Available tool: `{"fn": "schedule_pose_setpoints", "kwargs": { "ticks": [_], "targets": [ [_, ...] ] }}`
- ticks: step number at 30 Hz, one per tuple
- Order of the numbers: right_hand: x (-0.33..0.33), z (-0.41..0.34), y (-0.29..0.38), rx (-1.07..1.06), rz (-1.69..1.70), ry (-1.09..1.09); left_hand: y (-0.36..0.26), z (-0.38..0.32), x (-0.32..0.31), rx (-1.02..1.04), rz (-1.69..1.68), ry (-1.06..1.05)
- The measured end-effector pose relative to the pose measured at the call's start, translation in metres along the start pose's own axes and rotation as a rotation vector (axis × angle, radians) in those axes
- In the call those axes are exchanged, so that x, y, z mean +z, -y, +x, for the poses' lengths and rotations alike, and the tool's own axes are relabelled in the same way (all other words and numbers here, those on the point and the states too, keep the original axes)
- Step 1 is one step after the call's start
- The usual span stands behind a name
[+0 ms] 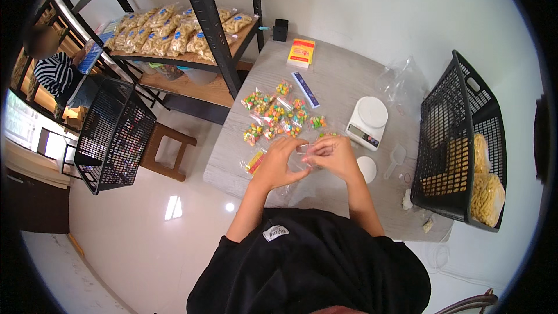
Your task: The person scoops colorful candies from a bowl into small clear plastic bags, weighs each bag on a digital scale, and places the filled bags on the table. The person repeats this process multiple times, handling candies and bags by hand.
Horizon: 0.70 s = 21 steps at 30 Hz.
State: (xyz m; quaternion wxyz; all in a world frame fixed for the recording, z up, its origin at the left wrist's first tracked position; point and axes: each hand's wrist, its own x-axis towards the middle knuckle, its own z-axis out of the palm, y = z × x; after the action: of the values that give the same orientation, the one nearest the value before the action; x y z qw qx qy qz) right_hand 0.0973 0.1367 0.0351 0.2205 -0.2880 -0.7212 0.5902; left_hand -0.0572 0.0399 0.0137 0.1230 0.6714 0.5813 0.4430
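Observation:
Between my left hand (279, 163) and my right hand (335, 156) is a clear plastic item (301, 152), perhaps a bag or lid; its exact form is hard to tell. Both hands grip its edges over the table's front part. Several small clear bags of colourful snack pieces (275, 112) lie just beyond my left hand. A yellow and red packet (255, 162) lies left of that hand. To the right of my right hand are a white digital kitchen scale (368, 122), a round white lid or disc (366, 169) and a clear plastic scoop (395, 160).
A black plastic basket (464, 96) holding bagged yellow snacks stands at the right. A blue strip (305, 90) and a yellow box (301, 52) lie farther back. Left are a shelf of snack bags (170, 30), a brown stool (168, 152), another basket (114, 135) and a person (54, 72).

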Motion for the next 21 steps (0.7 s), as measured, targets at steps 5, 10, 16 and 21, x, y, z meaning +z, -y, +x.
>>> {"fn": "schedule_pose_setpoints", "kwargs": {
  "ticks": [5,10,16,21],
  "targets": [
    [-0.013,0.002,-0.009,-0.134,-0.159,0.090,0.009,-0.009,-0.014,-0.374,-0.486,0.150],
    [-0.017,0.001,-0.021,-0.160,-0.228,0.134,0.026,-0.015,-0.006,-0.418,-0.916,0.044],
    [-0.019,0.003,-0.013,-0.129,-0.140,0.123,0.026,-0.012,-0.010,-0.557,-0.997,0.098],
    [-0.018,0.002,-0.022,-0.148,-0.122,0.111,0.032,-0.014,-0.018,-0.586,-0.875,0.223]
  ]
}}
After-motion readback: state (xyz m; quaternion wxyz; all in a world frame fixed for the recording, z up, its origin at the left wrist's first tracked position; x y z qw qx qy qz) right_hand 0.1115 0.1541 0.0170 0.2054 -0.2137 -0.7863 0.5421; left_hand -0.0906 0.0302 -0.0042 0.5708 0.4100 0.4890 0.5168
